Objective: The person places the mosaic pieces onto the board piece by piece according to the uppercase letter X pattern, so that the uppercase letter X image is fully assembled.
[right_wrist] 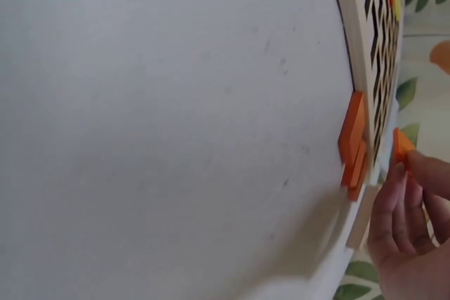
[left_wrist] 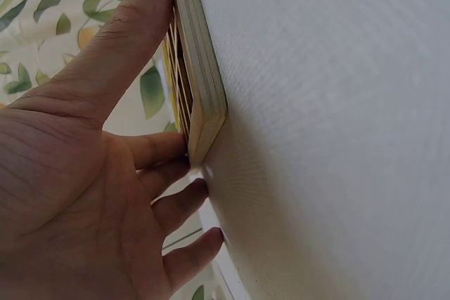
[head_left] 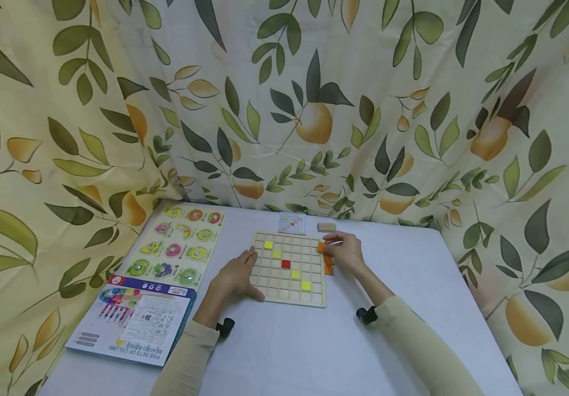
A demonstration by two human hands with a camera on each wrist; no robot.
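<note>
A wooden grid board (head_left: 290,269) lies on the white table, with several yellow tiles and one red tile (head_left: 286,264) in its cells. My left hand (head_left: 237,275) rests flat against the board's left edge (left_wrist: 200,82), fingers straight. My right hand (head_left: 346,250) is at the board's right edge and pinches an orange tile (head_left: 321,247) (right_wrist: 402,147). Two more orange tiles (head_left: 329,265) (right_wrist: 353,138) lie on the table beside the board.
A small pattern card (head_left: 292,223) and a plain wooden block (head_left: 326,226) lie beyond the board. On the left sit a fruit puzzle board (head_left: 177,247) and a blue box (head_left: 133,319). A leaf-print curtain (head_left: 314,110) encloses the table (head_left: 314,341).
</note>
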